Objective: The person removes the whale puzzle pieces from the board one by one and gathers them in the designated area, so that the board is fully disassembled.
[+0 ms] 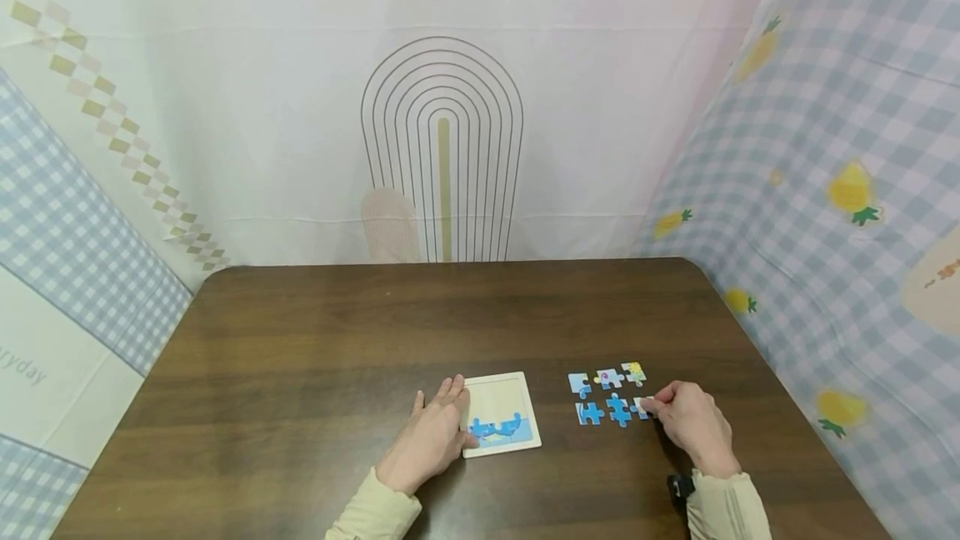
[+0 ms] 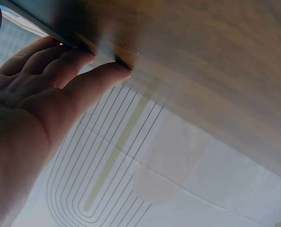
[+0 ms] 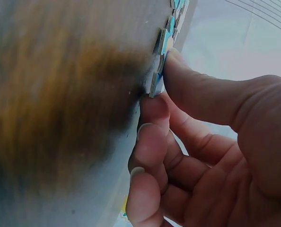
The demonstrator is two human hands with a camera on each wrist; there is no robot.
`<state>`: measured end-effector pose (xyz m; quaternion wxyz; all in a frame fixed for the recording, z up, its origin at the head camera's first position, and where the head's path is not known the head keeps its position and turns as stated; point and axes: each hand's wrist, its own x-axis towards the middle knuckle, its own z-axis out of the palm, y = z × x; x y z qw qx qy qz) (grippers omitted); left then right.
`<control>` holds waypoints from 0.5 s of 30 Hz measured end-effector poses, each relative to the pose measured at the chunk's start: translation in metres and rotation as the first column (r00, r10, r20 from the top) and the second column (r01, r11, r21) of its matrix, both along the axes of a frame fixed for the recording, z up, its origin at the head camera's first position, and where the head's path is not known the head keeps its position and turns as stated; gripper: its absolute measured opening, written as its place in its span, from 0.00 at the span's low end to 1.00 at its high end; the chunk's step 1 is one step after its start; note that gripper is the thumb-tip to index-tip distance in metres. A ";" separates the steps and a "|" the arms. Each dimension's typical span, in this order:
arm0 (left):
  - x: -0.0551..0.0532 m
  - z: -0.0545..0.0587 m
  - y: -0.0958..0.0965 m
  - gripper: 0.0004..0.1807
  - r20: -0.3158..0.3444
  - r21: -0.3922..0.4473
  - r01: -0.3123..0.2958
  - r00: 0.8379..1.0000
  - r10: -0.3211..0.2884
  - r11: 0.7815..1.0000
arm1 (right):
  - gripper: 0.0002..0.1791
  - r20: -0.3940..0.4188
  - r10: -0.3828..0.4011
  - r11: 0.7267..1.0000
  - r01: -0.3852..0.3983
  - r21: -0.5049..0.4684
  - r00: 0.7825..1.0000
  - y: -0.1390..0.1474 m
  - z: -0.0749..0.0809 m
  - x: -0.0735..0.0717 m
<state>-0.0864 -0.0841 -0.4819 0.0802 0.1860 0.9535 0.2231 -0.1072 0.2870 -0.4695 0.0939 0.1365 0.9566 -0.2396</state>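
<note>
Right hand (image 1: 693, 423) pinched the end puzzle piece (image 1: 640, 407) between thumb and index finger; it was the rightmost of the lower row on the bench (image 1: 315, 373), right of the wooden frame (image 1: 495, 377). Right wrist view put the thumb over the piece's face and the index tip against its edge; lifted or not, couldn't tell. Judged handling: thin piece, so a light grip on the edge was called for, drawing it away from the blue piece (image 1: 618, 410) just beside it so the tab didn't catch or drag the row crooked. Keeping the face uncovered would also have helped in reading its picture and turn. The frame, with blue pieces (image 1: 502, 433) across its lower part and a bare upper part, seemed to need only light steadying, no push. Pose: left hand (image 1: 429, 444) lay at the frame's left side, fingers fairly straight and pointing away from the person, thumb spread toward the near left corner. Right hand came in from the right, wrist bent inward, remaining fingers curled beneath the pinch.
</note>
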 end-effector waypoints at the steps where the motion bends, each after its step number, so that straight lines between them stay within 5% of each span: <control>1: 0.000 0.000 0.000 0.37 -0.004 -0.001 0.001 1.000 -0.001 1.000 | 0.17 -0.002 0.002 1.000 -0.002 0.002 1.000 0.000 0.000 0.000; 15: 0.000 0.000 -0.001 0.37 -0.010 -0.002 0.003 1.000 -0.003 1.000 | 0.17 0.026 0.023 0.999 -0.023 0.025 0.999 0.000 -0.001 -0.002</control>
